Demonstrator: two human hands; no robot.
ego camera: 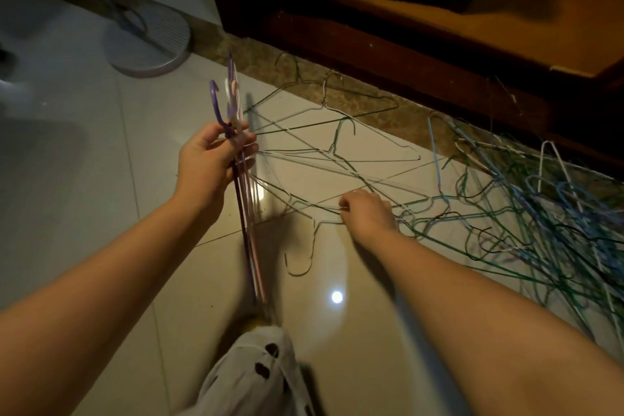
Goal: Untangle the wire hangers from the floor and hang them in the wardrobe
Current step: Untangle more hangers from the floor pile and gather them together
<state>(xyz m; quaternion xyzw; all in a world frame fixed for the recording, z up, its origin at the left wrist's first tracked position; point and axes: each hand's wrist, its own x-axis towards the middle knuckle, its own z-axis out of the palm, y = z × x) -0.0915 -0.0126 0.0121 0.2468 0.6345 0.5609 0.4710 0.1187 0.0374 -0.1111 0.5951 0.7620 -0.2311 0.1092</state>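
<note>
Dozens of wire hangers heaped by the floor's right edge, against the wardrobe base. Nearer: one loose hanger, long axis crosswise, hook toward the knee, pinched in the right hand. Left hand, well apart, gripping an upright bundle.

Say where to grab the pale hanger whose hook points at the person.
Likely the neck of the pale hanger, pinched from above on the near side: its hook lies on bare tile, clear of others, while its shoulders lie among crossing wires.
</note>
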